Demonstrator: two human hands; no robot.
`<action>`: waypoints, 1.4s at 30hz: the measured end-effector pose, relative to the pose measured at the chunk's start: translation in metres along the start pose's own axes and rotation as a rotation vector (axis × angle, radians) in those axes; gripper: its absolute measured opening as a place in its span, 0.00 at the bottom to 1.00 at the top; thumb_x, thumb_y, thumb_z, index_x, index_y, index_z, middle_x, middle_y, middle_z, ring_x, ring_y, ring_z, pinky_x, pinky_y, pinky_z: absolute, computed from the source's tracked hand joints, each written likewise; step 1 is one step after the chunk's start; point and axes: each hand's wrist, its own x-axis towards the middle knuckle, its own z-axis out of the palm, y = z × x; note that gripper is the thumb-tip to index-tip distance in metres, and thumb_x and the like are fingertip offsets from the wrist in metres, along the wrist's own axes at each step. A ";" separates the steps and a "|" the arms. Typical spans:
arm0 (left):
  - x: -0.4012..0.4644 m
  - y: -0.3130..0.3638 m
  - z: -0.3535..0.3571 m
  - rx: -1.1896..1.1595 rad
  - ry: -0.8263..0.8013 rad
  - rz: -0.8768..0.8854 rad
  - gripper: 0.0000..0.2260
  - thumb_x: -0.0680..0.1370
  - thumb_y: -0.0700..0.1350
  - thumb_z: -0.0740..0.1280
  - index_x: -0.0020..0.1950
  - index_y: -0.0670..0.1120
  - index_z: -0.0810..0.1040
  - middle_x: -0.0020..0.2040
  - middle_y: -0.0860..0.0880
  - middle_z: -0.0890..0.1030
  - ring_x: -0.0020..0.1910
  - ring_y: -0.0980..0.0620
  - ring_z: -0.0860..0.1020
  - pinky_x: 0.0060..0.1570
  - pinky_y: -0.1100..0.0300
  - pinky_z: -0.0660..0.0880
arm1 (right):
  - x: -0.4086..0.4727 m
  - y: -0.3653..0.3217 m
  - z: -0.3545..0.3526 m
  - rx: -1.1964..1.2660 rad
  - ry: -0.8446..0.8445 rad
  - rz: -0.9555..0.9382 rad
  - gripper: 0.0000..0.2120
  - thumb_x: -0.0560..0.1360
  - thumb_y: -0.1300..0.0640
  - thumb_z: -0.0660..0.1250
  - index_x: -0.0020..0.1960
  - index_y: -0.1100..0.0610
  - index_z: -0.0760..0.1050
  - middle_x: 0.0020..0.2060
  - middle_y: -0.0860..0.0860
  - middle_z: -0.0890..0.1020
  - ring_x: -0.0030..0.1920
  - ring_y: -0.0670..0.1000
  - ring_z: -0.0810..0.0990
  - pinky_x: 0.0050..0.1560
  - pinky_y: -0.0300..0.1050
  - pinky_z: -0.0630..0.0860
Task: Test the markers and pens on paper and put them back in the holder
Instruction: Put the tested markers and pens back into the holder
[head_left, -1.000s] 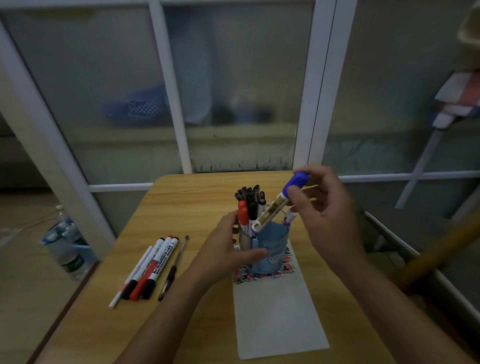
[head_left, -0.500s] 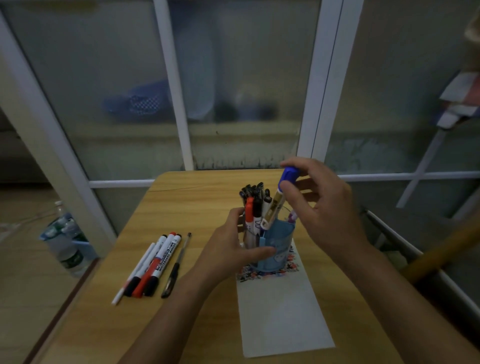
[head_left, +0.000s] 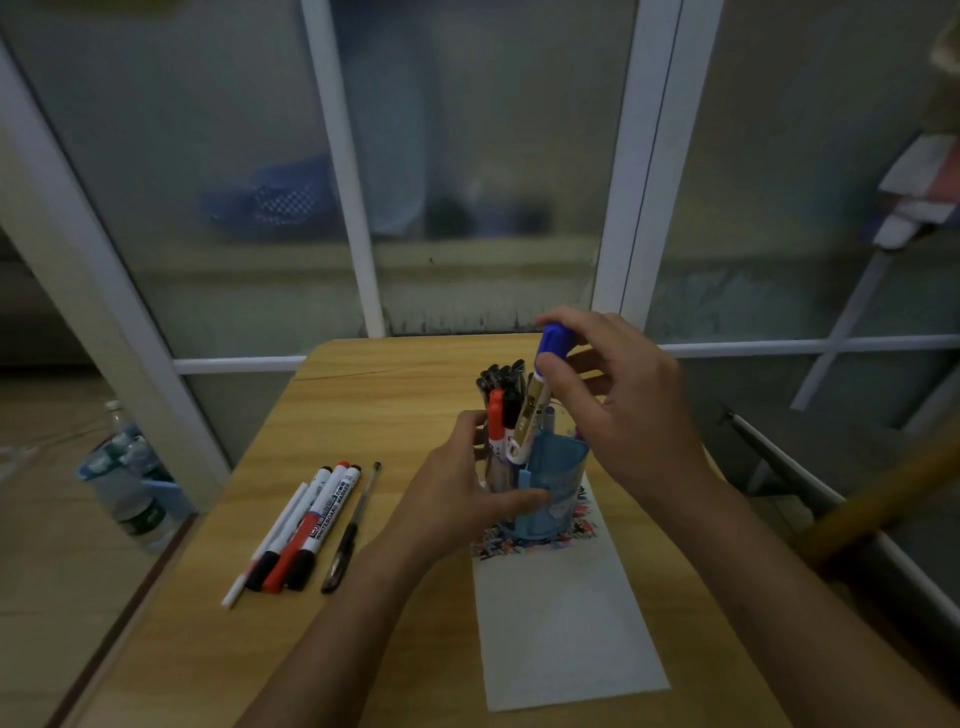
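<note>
- My right hand (head_left: 623, 410) pinches the blue-capped marker (head_left: 537, 395) by its cap — the lower end sits inside the holder (head_left: 558, 483).
- My left hand (head_left: 462, 488) grips the holder's near side.
- The holder stands at the paper's (head_left: 566, 634) twelve o'clock end.
- Spare markers (head_left: 306, 525) lie on the table (head_left: 363, 395) at nine o'clock.
</note>
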 end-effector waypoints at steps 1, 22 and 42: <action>0.000 0.000 0.000 0.000 -0.001 0.002 0.38 0.64 0.60 0.79 0.67 0.60 0.62 0.64 0.60 0.75 0.59 0.61 0.73 0.48 0.69 0.71 | 0.000 0.001 0.000 -0.001 0.000 -0.002 0.14 0.80 0.51 0.65 0.65 0.50 0.75 0.52 0.47 0.79 0.48 0.44 0.81 0.45 0.42 0.82; 0.002 -0.003 -0.001 0.014 -0.019 -0.011 0.37 0.64 0.61 0.78 0.67 0.61 0.62 0.60 0.63 0.75 0.60 0.62 0.73 0.49 0.65 0.75 | -0.011 0.020 -0.020 0.100 0.070 0.196 0.12 0.79 0.53 0.66 0.62 0.46 0.76 0.52 0.43 0.80 0.46 0.41 0.83 0.46 0.37 0.82; -0.003 0.002 -0.004 0.015 -0.044 0.018 0.38 0.67 0.59 0.77 0.71 0.60 0.60 0.56 0.68 0.71 0.55 0.68 0.70 0.43 0.74 0.68 | -0.045 0.032 0.016 -0.160 -0.139 0.116 0.23 0.77 0.46 0.66 0.71 0.46 0.72 0.62 0.40 0.76 0.60 0.39 0.71 0.59 0.39 0.71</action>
